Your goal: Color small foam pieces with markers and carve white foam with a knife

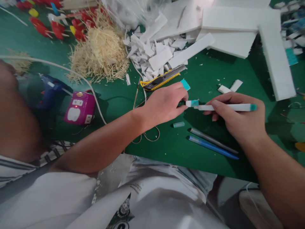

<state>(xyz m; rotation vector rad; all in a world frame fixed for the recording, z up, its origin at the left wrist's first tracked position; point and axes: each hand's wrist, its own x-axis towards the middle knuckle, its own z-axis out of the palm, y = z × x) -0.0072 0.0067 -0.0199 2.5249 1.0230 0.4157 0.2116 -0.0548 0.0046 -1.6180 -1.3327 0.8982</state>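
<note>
- head view: here's your left hand (166, 98), fingertips pinching a small white-and-teal block (192, 103) above the green table (152, 148), its coloured face left bare, likely so the ink can reach it.
- and your right hand (245, 119) grips a white marker (238, 107) like a pen, tip right at the block's edge; that low grip probably steadies the stroke.
- a teal cap (178, 124) lies just below the block, seemingly parked within easy reach.
- two slim pens, one blue (213, 148), one grey (214, 140), rest side by side nearer you, apparently out of the marker's way.
- beyond your left hand, the cutter (164, 78) lies blade out beside white scraps (160, 58), perhaps set aside to free your fingers.
</note>
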